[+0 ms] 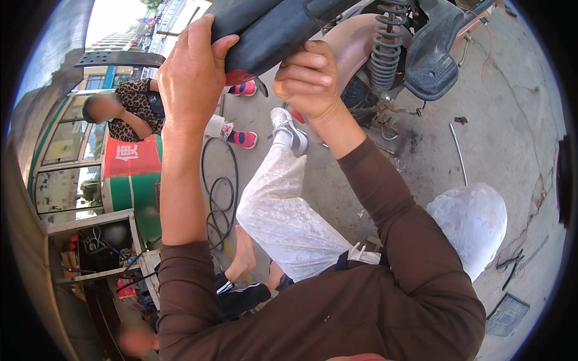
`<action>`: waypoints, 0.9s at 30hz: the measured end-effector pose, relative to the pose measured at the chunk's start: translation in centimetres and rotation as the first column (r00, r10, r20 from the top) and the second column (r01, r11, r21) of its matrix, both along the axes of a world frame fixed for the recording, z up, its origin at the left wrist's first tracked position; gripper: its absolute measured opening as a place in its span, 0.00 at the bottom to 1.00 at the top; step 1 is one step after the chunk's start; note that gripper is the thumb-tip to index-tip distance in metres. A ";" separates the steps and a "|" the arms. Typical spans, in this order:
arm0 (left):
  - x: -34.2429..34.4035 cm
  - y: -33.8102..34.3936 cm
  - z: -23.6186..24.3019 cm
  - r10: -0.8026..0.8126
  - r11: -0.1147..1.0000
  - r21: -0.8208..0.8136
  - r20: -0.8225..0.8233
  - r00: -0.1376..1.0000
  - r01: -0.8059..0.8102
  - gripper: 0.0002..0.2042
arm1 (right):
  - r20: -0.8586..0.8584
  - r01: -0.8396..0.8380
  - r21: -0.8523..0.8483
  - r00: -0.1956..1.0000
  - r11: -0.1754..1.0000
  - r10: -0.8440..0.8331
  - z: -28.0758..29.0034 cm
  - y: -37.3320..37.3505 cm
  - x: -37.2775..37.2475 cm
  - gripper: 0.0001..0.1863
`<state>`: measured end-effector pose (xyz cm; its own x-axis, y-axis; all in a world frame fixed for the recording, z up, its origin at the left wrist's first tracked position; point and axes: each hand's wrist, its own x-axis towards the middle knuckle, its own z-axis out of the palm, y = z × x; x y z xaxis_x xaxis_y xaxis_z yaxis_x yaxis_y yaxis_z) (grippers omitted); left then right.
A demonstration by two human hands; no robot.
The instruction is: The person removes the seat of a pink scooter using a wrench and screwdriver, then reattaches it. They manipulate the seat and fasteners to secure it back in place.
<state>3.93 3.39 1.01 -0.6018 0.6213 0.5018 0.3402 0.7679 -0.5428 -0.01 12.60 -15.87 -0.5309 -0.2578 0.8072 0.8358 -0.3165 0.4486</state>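
A long black scooter seat (271,37) slants across the top of the view, with a red piece at its lower end. My left hand (195,75) is closed around that end, thumb over the top. Against the seat's lower edge is my right hand (310,81), its fingers curled in; what they hold is hidden. Beside it runs the scooter's pink body panel (356,45). Farther right stand a coil-spring shock absorber (388,51) and a black plastic part (430,78).
On the concrete lie a long metal rod (459,153), dark tools (512,265) and a grey flat panel (509,314). A black hose (223,201) is looped at left, near a cluttered cabinet (90,278). A person in a leopard-print top (133,99) is at upper left; another is at lower left.
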 end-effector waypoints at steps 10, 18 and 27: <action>0.2 0.1 0.0 0.026 1.000 0.004 0.010 1.000 -0.026 0.17 | 0.009 0.047 0.067 0.999 0.997 -0.047 0.0 0.2 0.1 0.12; 0.2 0.2 0.0 0.043 0.999 0.005 0.009 0.999 -0.043 0.17 | -0.029 0.103 0.093 0.994 0.990 -0.101 -0.3 0.1 -0.2 0.10; 0.3 0.0 -0.3 0.060 0.998 0.015 -0.002 0.998 -0.060 0.18 | -0.011 0.136 0.135 0.991 0.981 -0.135 -0.4 0.0 0.0 0.10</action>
<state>4.24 3.40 0.67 -0.6364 0.5766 0.5124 0.2919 0.7949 -0.5319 -0.02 12.61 -16.28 -0.5674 -0.2904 0.7705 0.7816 -0.4846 0.3928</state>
